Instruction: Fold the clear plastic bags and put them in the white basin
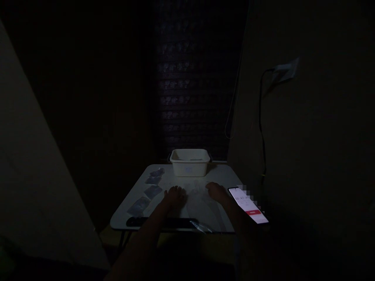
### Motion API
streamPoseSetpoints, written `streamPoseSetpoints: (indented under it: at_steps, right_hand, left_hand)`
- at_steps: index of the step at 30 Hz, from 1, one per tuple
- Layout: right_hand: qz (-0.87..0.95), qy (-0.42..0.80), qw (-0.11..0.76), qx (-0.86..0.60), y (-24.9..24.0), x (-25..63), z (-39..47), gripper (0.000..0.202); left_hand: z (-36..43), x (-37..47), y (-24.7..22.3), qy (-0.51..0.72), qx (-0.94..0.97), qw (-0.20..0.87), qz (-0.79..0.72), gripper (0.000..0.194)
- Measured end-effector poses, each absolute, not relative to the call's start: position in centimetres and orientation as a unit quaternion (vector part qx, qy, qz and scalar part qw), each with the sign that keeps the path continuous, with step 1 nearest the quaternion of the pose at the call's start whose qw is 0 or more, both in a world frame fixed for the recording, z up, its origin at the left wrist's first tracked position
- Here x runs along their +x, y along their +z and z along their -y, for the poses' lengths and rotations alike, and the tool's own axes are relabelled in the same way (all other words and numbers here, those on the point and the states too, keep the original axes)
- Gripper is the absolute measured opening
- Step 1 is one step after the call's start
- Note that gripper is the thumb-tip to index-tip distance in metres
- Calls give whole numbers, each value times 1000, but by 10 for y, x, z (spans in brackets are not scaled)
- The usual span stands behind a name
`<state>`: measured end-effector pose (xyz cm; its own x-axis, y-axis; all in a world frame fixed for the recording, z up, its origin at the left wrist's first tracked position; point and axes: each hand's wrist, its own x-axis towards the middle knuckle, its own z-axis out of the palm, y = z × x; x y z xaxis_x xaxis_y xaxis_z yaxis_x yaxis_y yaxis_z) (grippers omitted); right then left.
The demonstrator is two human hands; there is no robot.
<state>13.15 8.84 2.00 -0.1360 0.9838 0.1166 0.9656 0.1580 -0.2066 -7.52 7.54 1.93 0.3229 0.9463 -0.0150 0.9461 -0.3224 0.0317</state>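
Observation:
In dim light, a clear plastic bag (pixel 202 207) lies on the white table (pixel 178 182), its shiny lower end hanging at the front edge. My left hand (pixel 175 196) rests beside the bag's left side with its fingers apart. On the bag's upper right, my right hand (pixel 216 191) has its fingers closed, apparently pinching the plastic; the exact grip is dark. Left of my left hand, several flat plastic packets (pixel 152 191) lie in a row along the table's left side.
A white plastic basin (pixel 190 168) with something pale inside stands at the table's back. A lit phone (pixel 249 205) showing a timer lies at the right edge. A dark slot (pixel 175 223) runs along the front edge. A black cable (pixel 260 117) hangs on the right wall.

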Motion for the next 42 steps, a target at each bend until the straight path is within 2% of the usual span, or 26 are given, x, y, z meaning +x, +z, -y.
streamPoseSetpoints:
  at_steps: [8, 14, 21, 31, 42]
  right_hand:
    - [724, 75, 50, -684, 19, 144, -74, 30]
    - [759, 46, 50, -647, 20, 138, -77, 27]
    - [762, 1, 22, -647, 26, 123, -73, 31]
    - [770, -26, 15, -638, 12, 121, -79, 26]
    - [774, -2, 48, -631, 21, 119, -74, 23]
  left_hand:
    - [-59, -61, 19, 26, 849, 0, -527, 43]
    - [-60, -50, 9, 21, 854, -49, -518, 46]
    - [-60, -41, 15, 53, 860, -101, -497, 28]
    - [-70, -41, 25, 64, 768, -7, -637, 23]
    - [-78, -65, 23, 154, 712, 54, -682, 19]
